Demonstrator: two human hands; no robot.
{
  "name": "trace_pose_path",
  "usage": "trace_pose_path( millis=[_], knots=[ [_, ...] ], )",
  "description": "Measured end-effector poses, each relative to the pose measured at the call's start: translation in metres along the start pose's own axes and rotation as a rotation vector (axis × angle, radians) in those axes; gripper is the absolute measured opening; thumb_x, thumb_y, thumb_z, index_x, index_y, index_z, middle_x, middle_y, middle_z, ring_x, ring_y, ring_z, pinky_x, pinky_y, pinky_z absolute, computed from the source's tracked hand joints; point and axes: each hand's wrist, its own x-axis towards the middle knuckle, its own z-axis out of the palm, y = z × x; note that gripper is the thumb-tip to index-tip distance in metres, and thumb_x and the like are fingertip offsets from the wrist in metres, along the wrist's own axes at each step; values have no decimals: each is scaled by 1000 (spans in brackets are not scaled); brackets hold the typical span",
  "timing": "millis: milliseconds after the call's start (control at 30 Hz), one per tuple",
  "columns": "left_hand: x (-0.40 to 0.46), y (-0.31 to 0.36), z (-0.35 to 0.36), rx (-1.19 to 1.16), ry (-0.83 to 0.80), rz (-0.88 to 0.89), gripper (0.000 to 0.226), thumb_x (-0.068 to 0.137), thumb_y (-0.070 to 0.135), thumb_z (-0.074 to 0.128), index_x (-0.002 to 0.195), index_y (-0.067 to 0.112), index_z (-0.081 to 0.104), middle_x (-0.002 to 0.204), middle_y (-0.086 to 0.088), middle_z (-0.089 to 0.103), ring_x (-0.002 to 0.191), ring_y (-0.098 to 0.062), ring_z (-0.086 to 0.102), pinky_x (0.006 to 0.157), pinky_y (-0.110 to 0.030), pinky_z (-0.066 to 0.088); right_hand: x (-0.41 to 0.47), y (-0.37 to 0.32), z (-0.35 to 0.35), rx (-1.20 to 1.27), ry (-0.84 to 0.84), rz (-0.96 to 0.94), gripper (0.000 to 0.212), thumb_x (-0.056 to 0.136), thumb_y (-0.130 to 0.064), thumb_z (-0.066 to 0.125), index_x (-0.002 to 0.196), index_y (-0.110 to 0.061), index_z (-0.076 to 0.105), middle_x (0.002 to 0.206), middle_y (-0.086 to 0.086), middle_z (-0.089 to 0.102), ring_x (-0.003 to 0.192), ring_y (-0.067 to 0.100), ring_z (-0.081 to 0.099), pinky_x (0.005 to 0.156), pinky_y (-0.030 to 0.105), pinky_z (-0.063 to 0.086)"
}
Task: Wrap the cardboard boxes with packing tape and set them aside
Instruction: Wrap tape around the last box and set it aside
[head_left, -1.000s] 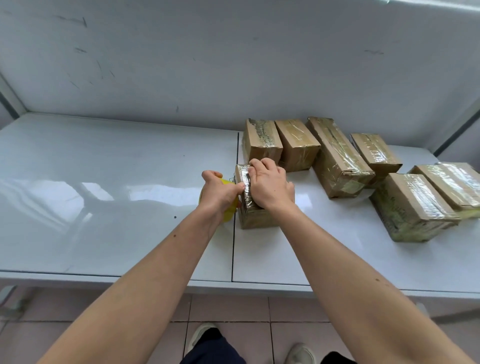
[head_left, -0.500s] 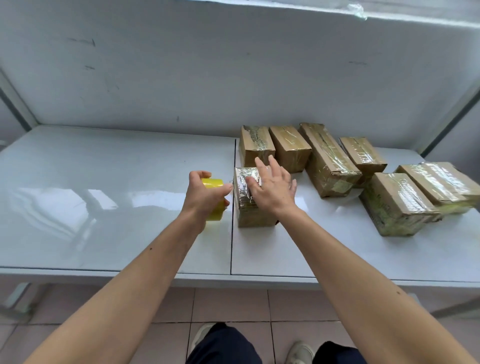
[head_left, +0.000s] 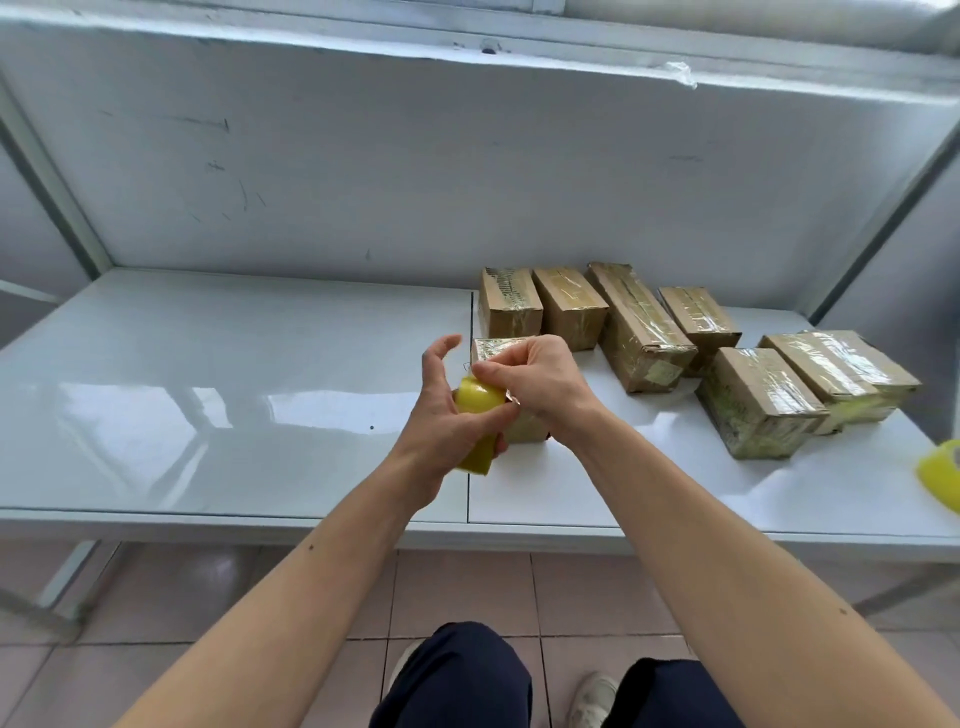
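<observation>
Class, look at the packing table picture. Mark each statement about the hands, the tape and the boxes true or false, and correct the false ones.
1. The left hand holds a yellow tape roll. True.
2. The right hand lies flat on the table. False: its fingers are curled, pinching at the roll's upper edge.
3. A second yellow roll sits at the table's right edge. True.
4. The wrapped boxes are stacked on the floor. False: they rest on the table's right half.
5. The box being worked on lies behind the hands. True.
</observation>
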Motion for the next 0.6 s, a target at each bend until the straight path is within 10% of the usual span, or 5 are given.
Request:
trace_pose_path(
  millis=[467, 600],
  knots=[
    [-19, -17, 40, -171, -200, -346, 40, 103, 18, 53, 132, 17, 27, 71, -11, 70, 58, -19, 66, 64, -37, 56, 69, 5, -47, -533, 95, -226, 18, 100, -23, 57, 93, -8, 63, 84, 4, 66, 73, 13, 59, 64, 20, 42],
    [-15, -27, 51, -253, -206, -385, 50, 97, 5, 61, 132, 21, 29, 83, -9, 75, 71, -18, 67, 80, -44, 55, 107, 11, -49, -664, 28, -222, 18, 100, -31, 57, 92, -15, 62, 86, 1, 68, 84, 21, 65, 82, 41, 54]
  ],
)
